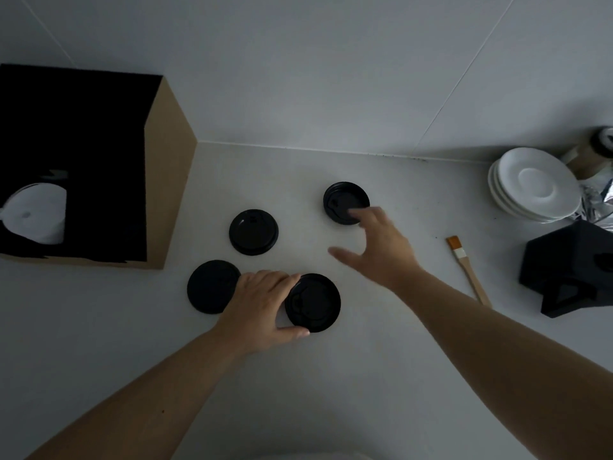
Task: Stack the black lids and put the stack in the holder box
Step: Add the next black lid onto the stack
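Note:
Several black round lids lie apart on the white counter. My left hand [262, 308] grips the left rim of the nearest lid [315, 303], thumb under its front edge, and partly covers another lid [210, 287] to its left. A third lid [253, 231] lies farther back. My right hand [378, 247] is spread open, its fingertips touching the near edge of the far lid [343, 200]. The holder box [166, 180], brown cardboard with a black front, stands at the left with white lids [39, 214] showing in its cutout.
A wooden-handled brush [467, 270] lies to the right of my right arm. Stacked white saucers [534, 184] sit at the back right, with crumpled foil [597, 200] and a black angular object [574, 270] beside them. The wall runs close behind the lids.

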